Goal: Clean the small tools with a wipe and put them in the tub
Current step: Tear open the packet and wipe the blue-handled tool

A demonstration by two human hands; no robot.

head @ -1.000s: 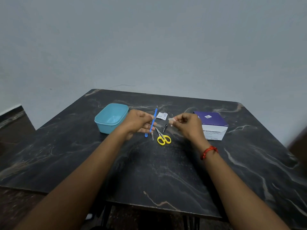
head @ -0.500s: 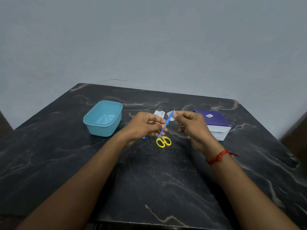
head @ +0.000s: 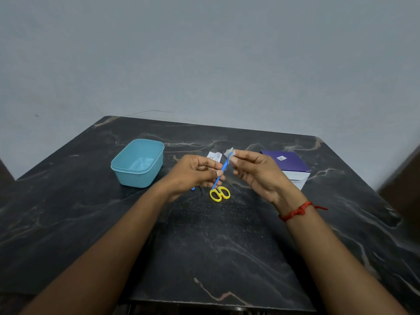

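My left hand (head: 195, 171) pinches a thin blue tool (head: 223, 169) and holds it tilted above the table. Beside it, my right hand (head: 256, 171) presses a small white wipe (head: 229, 153) around the tool's upper tip. Yellow-handled scissors (head: 220, 193) lie on the table just below both hands. Another blue tool's end (head: 193, 188) and a dark slim tool (head: 201, 190) peek out under my left hand. The light-blue tub (head: 138, 163) stands open and looks empty at the left.
A torn white wipe sachet (head: 214, 155) lies behind my hands. A purple and white box (head: 288, 165) sits at the right. The dark marble table (head: 216, 246) ends at a grey wall behind and has edges close on both sides.
My left hand lifted the blue tool off the table and tilted it toward my right hand, which brought the wipe onto its tip. The view shifted slightly.
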